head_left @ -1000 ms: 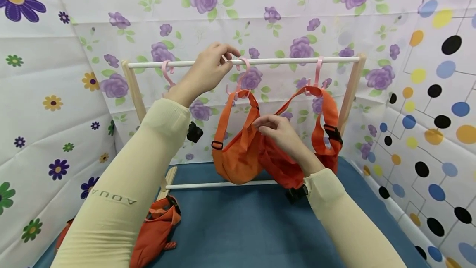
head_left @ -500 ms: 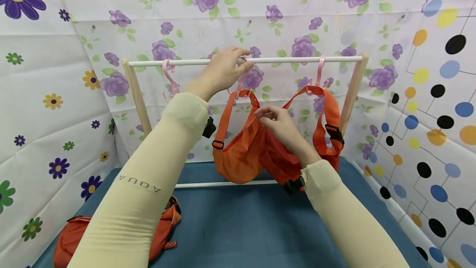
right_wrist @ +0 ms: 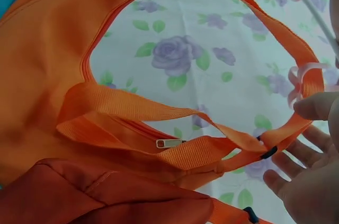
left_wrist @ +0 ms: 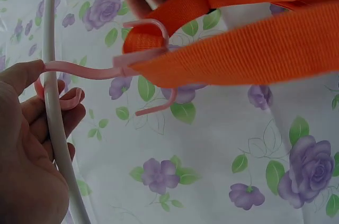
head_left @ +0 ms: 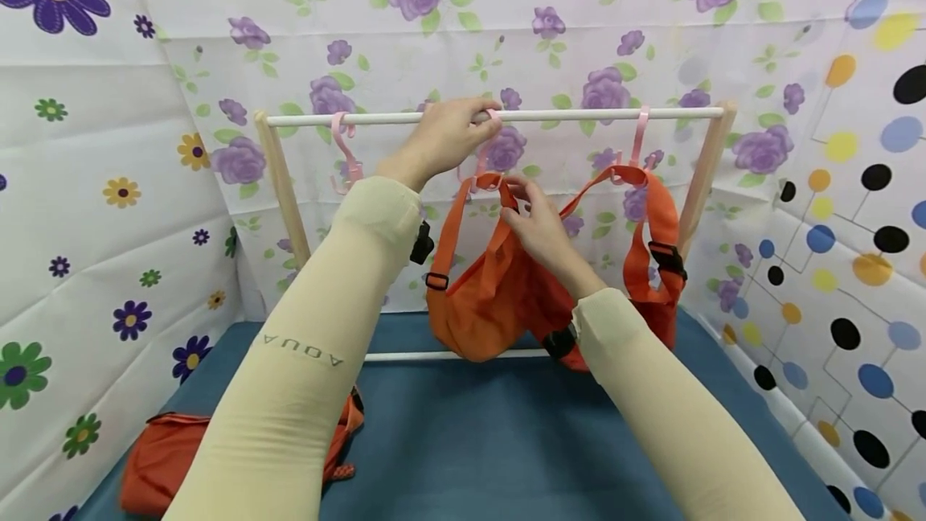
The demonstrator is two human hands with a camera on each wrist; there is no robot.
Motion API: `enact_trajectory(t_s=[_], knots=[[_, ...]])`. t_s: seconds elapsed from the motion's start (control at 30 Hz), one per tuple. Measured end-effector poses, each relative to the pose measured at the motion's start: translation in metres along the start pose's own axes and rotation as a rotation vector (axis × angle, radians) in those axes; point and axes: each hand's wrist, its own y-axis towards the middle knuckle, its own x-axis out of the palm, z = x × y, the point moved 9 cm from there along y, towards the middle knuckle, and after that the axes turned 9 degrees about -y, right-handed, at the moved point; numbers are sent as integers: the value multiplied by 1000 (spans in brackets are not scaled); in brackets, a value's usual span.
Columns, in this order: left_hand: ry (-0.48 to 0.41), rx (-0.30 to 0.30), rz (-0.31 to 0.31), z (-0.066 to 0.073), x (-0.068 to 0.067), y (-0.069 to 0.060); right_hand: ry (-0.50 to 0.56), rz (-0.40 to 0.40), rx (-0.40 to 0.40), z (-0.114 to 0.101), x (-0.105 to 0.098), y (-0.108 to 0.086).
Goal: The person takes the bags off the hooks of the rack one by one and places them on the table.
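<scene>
An orange bag (head_left: 470, 316) hangs by its strap (right_wrist: 291, 36) from the middle pink hook (left_wrist: 85, 70) on the white rod (left_wrist: 50, 28). My left hand (head_left: 452, 135) holds the top of that hook at the rod, thumb on one side and fingers behind, as the left wrist view shows. Around the strap, just below the hook, my right hand (head_left: 538, 223) has its thumb in front and its fingers (right_wrist: 296, 152) loosely spread behind. A red bag (right_wrist: 106, 197) hangs beside the orange one, partly hidden by my right arm in the head view.
Another pink hook (head_left: 347, 155) hangs bare at the rod's left. A right-hand hook (head_left: 639, 139) bears the red bag's strap. Wooden posts (head_left: 705, 167) support the rod. On the blue cloth (head_left: 463, 441), a red-orange bag (head_left: 162, 457) and another orange item lie at left.
My left hand has moved right along the rod onto the middle hook. My right hand has risen from beside the bags to the orange strap. The view has shifted slightly.
</scene>
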Motion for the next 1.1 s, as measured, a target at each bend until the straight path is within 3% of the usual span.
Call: enact_trajectory(t_s=[0.23,0.53,0.83,1.1], knots=[[44,4,-32,4,3,0,-92,7,20,5,1,11],[76,-4,-25,4,2,-3,-11,-1,71,1,-4,13],[95,2,-15,5,3,-3,-27,134,8,-19,-24,23],[99,-7,-12,3,2,-4,-22,143,-74,-41,-24,25]])
